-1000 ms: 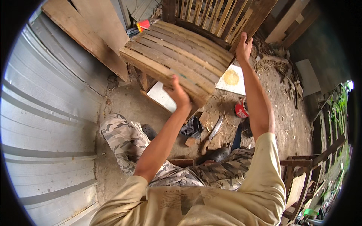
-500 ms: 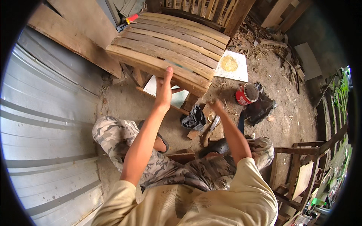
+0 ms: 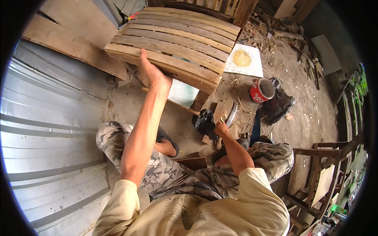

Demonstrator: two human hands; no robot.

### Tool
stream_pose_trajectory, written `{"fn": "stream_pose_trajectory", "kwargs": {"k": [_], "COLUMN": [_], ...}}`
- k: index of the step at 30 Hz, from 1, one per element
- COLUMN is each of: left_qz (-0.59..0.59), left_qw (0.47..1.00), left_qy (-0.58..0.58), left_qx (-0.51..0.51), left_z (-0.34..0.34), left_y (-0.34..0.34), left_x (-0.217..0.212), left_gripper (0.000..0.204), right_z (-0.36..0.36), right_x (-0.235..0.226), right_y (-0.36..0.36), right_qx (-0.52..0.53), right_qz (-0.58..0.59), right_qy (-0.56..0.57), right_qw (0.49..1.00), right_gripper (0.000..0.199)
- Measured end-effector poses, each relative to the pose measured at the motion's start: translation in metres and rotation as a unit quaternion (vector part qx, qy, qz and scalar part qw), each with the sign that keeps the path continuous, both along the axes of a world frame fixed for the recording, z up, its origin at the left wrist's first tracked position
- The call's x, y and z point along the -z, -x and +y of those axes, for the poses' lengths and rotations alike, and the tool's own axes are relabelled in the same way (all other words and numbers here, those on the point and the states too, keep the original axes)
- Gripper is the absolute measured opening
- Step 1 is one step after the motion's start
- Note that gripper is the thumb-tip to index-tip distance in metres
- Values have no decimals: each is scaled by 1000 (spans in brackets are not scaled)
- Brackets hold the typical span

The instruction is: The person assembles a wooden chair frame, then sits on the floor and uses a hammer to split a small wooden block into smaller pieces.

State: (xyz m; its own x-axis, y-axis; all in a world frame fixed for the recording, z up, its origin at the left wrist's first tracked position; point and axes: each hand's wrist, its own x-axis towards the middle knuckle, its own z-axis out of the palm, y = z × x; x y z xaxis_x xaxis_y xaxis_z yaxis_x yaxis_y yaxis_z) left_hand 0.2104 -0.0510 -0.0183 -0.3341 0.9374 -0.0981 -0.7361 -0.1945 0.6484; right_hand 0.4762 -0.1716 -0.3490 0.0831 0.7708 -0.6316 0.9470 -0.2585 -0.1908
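Note:
My left hand (image 3: 155, 76) grips the front rail of a slatted wooden seat (image 3: 177, 43), thumb over the top edge and fingers hidden underneath. The seat is tilted and made of several pale slats. Low over the ground, my right hand (image 3: 221, 129) is closed, its fingers curled; what is inside it is hidden. Just beyond this hand lie a flat piece of wood (image 3: 219, 112) and a bare metal blade (image 3: 232, 114). A black plastic bag (image 3: 204, 122) sits to its left.
A red can (image 3: 262, 90) stands at the right beside another black bag (image 3: 278, 106). Behind it lies a white board (image 3: 244, 59) with a yellowish patch. Corrugated metal sheeting (image 3: 55, 129) lines my left; a wooden frame (image 3: 315, 177) stands at right. Wood scraps litter the far ground.
My left hand has slid leftward along the seat's front rail. My right hand has come down and nearer to me, beside the blade and wood. The view has shifted slightly.

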Motion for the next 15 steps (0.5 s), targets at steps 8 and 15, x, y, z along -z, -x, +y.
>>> {"fn": "stream_pose_trajectory", "kwargs": {"k": [8, 15], "left_qz": [-63, -81], "left_qw": [996, 995], "left_qy": [33, 10], "left_qx": [-55, -61], "left_z": [21, 24], "left_y": [-22, -60], "left_x": [-24, -35], "left_gripper": [84, 83], "right_z": [-11, 87], "right_x": [-27, -56], "right_y": [-55, -129], "right_qx": [145, 174], "right_qz": [-61, 198], "right_qy": [43, -177], "right_qw": [987, 948], "right_gripper": [39, 66]}}
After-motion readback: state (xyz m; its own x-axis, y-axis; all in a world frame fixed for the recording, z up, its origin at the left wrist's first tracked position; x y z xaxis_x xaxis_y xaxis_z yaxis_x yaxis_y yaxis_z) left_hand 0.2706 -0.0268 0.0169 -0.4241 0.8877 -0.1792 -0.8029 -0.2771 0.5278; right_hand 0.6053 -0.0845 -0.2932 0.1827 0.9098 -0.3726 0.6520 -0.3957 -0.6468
